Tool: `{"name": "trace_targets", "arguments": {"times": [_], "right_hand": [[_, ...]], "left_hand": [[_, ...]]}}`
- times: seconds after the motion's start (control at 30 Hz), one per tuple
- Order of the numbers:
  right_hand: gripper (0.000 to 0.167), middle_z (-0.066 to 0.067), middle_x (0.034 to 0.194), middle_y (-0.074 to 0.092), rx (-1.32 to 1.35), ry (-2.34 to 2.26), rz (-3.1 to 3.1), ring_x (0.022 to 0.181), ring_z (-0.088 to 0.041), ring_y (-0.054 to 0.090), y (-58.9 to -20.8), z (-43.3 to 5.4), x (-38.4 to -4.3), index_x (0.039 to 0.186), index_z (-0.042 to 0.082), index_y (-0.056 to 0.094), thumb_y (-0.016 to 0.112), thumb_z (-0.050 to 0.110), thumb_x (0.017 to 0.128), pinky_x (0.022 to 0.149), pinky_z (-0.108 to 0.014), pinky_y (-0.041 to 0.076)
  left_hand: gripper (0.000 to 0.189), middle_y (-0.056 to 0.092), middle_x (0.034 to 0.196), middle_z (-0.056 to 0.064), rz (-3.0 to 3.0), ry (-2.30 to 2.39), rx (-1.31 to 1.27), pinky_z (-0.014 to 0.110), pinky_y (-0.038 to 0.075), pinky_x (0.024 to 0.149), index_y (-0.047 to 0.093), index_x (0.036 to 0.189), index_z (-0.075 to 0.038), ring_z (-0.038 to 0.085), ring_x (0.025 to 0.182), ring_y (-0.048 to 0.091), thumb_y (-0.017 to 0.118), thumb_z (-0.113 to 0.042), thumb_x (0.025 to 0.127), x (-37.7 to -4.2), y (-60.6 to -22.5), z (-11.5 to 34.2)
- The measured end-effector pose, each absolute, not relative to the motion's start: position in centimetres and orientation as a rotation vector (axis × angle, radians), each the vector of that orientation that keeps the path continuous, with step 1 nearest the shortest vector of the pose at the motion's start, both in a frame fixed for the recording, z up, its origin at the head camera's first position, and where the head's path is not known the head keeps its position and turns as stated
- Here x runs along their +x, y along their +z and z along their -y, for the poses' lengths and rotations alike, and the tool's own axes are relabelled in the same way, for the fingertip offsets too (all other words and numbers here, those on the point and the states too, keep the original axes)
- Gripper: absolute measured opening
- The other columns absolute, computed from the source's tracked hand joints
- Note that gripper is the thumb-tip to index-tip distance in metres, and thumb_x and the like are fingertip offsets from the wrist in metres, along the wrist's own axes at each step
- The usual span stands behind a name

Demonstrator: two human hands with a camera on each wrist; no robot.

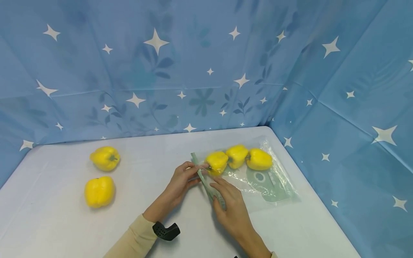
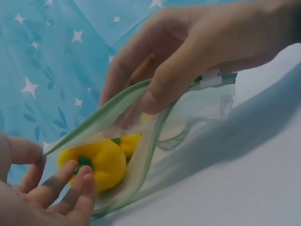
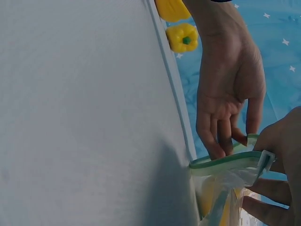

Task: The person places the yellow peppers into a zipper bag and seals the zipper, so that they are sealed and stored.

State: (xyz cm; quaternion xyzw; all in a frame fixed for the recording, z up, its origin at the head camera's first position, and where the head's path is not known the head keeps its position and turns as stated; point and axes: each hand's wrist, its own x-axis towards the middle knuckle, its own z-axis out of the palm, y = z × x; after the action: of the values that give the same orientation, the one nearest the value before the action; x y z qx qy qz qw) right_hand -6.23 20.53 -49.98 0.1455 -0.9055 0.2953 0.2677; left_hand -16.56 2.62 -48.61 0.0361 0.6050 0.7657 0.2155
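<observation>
A clear zip bag (image 1: pixel 279 191) with a green-edged mouth lies on its side, its mouth toward the left. Three yellow bell peppers (image 1: pixel 259 159) are inside it. My left hand (image 1: pixel 179 182) pinches one corner of the mouth between thumb and forefinger. Its other fingers reach into the opening and touch the green stem (image 2: pixel 83 164) of the nearest pepper (image 2: pixel 106 165). My right hand (image 1: pixel 233 208) grips the mouth's edge near the white slider (image 2: pixel 210 78), thumb on one side and fingers on the other. The mouth gapes between the two hands.
Two more yellow bell peppers, one behind (image 1: pixel 105 158) and one in front (image 1: pixel 99 191), lie on the left of the white table (image 1: pixel 142 154). A blue star-patterned curtain (image 1: pixel 180 64) hangs behind and to the right. A black device (image 1: pixel 166 231) is on the left wrist.
</observation>
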Motion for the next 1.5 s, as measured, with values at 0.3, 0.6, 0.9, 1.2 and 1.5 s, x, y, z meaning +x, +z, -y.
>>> {"name": "trace_targets", "arguments": {"times": [0.3, 0.6, 0.9, 1.2, 1.5], "right_hand": [[0.038, -0.006, 0.127, 0.071, 0.414, 0.735, 2.422, 0.120, -0.025, 0.066, -50.1, -20.4, -6.3, 0.118, 0.011, 0.073, 0.079, 0.001, 0.082, 0.096, -0.045, 0.055], [0.026, 0.004, 0.100, 0.063, 0.348, 0.806, 2.456, 0.080, -0.008, 0.058, -49.8, -20.1, -6.1, 0.108, 0.013, 0.074, 0.081, 0.002, 0.085, 0.069, -0.017, 0.051], [0.030, 0.009, 0.087, 0.058, 0.353, 0.793, 2.455, 0.070, -0.007, 0.053, -50.0, -20.1, -6.0, 0.108, 0.011, 0.068, 0.082, 0.002, 0.084, 0.064, -0.013, 0.046], [0.022, 0.010, 0.092, 0.064, 0.349, 0.780, 2.501, 0.074, -0.007, 0.056, -49.8, -19.9, -5.9, 0.098, 0.017, 0.067, 0.083, 0.007, 0.086, 0.065, -0.013, 0.047], [0.032, 0.013, 0.090, 0.063, 0.318, 0.792, 2.508, 0.079, -0.003, 0.059, -49.7, -19.9, -6.0, 0.112, 0.014, 0.069, 0.084, 0.004, 0.084, 0.070, -0.016, 0.051]], "left_hand": [[0.025, 0.068, 0.131, 0.021, -1.821, 2.052, 0.084, 0.043, 0.058, 0.101, 0.058, 0.118, 0.004, 0.024, 0.108, 0.070, 0.057, -0.018, 0.107, -16.4, -48.5, -2.6], [0.027, 0.067, 0.124, 0.014, -2.181, 1.802, 0.204, 0.038, 0.061, 0.086, 0.060, 0.129, -0.004, 0.023, 0.098, 0.072, 0.055, -0.021, 0.108, -15.2, -48.0, -1.5], [0.027, 0.068, 0.129, 0.008, -2.488, 1.548, 0.369, 0.029, 0.056, 0.080, 0.058, 0.133, -0.011, 0.019, 0.106, 0.069, 0.054, -0.024, 0.110, -13.8, -46.5, 2.3], [0.022, 0.069, 0.127, 0.003, -2.874, 1.270, 0.436, 0.046, 0.058, 0.092, 0.062, 0.129, -0.017, 0.021, 0.107, 0.068, 0.054, -0.020, 0.109, -12.8, -44.8, 7.8], [0.021, 0.067, 0.124, 0.012, -3.210, 1.092, 0.510, 0.056, 0.053, 0.092, 0.064, 0.122, -0.009, 0.033, 0.110, 0.064, 0.058, -0.008, 0.103, -13.0, -43.4, 11.6]]}}
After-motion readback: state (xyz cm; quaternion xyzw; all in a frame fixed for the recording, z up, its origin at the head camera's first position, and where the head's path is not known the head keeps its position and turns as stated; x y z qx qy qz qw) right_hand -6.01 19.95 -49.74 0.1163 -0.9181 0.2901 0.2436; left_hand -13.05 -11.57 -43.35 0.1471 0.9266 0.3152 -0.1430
